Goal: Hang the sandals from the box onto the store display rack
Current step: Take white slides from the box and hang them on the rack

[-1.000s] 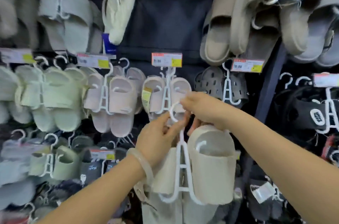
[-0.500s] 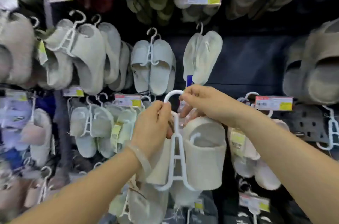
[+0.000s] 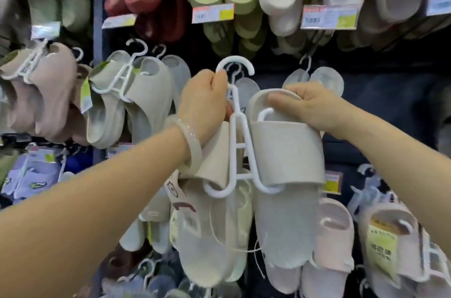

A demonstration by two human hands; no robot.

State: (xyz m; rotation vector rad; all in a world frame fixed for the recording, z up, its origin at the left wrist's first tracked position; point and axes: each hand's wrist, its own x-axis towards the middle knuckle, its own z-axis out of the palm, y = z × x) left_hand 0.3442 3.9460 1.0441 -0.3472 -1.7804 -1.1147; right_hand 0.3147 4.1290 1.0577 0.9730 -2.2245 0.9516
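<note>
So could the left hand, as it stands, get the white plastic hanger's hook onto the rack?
Probably yes: the left hand grips the white plastic hanger just below its free hook.

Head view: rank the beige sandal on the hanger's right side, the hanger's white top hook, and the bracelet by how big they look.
1. Beige sandal, by far the largest.
2. Bracelet and white top hook look roughly alike. The bracelet is partly hidden by the wrist and may sit nearer the camera, so I won't rank those two.
</note>
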